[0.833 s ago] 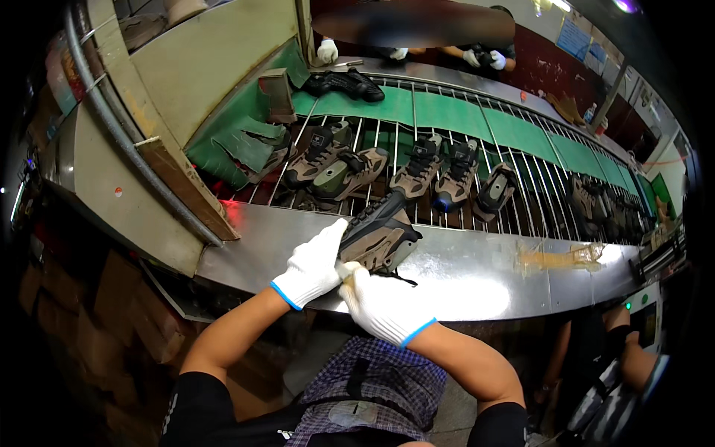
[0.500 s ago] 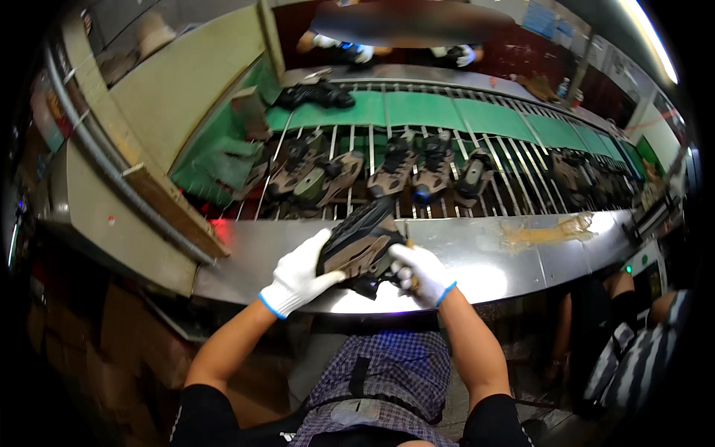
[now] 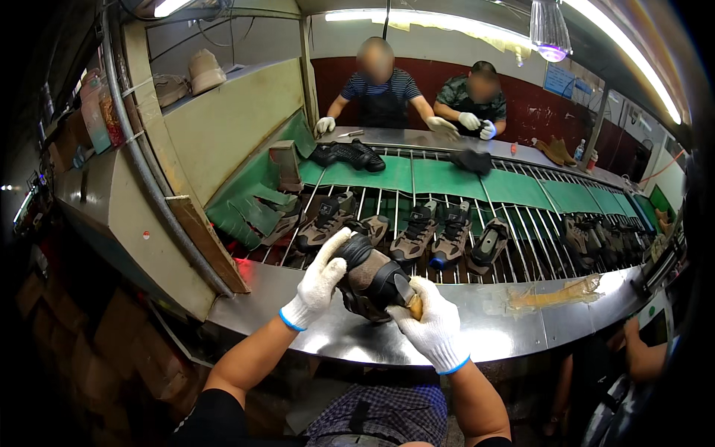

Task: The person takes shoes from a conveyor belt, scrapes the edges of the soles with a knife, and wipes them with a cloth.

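While tube lights (image 3: 630,55) glow, the metal ledge (image 3: 491,328) gleams beneath the shoe (image 3: 370,274).

left hand (image 3: 319,281): gloved, gripping, raised higher | right hand (image 3: 433,325): gloved, fingers curled | forearms (image 3: 255,348): bare, both reaching forward

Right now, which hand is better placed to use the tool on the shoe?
Probably the right hand: it grips the tool at the shoe, while the left hand holds the shoe's other end.

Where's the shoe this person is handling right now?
In the head view, the shoe is just below the picture's middle, between the person's left hand and right hand, over the metal ledge.
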`<state>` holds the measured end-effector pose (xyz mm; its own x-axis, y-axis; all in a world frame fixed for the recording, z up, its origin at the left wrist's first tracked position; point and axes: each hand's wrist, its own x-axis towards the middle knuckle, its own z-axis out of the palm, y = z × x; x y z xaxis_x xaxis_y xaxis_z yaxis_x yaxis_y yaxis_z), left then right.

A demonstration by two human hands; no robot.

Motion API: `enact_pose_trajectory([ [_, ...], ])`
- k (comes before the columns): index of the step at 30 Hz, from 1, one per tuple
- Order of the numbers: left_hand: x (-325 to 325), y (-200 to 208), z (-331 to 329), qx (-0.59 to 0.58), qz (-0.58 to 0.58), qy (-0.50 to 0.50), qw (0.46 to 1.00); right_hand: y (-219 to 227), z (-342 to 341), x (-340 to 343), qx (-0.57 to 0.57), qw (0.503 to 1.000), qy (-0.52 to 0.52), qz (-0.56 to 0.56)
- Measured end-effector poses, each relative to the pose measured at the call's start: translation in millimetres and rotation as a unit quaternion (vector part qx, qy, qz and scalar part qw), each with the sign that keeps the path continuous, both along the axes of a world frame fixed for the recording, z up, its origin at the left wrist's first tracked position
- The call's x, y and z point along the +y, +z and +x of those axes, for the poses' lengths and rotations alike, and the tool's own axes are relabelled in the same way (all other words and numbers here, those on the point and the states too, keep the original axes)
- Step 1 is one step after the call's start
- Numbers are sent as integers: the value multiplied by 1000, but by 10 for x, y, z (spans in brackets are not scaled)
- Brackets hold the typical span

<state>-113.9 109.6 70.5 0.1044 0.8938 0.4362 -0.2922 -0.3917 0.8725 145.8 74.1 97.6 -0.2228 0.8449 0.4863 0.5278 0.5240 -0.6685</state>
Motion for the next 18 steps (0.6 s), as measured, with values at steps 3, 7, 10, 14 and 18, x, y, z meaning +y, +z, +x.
enact_pose_trajectory([
  [3, -47, -2, -102, -10, 1, 6, 1000, -90, -59, 63, 11, 999, 31, 36],
  [7, -177, -50, -202, 76, 8, 135, 988, 37, -170, 14, -6, 997, 77, 24],
  [10, -285, -155, -223, 78, 2, 221, 972, 130, -214, -70, -72, 992, 103, -16],
  [14, -378, -74, -237, 67, -37, 226, 971, 171, -264, -57, -81, 982, 172, -22],
  [18, -396, 142, -304, 85, -104, 195, 972, 12, -322, -21, -74, 976, 202, 20],
])
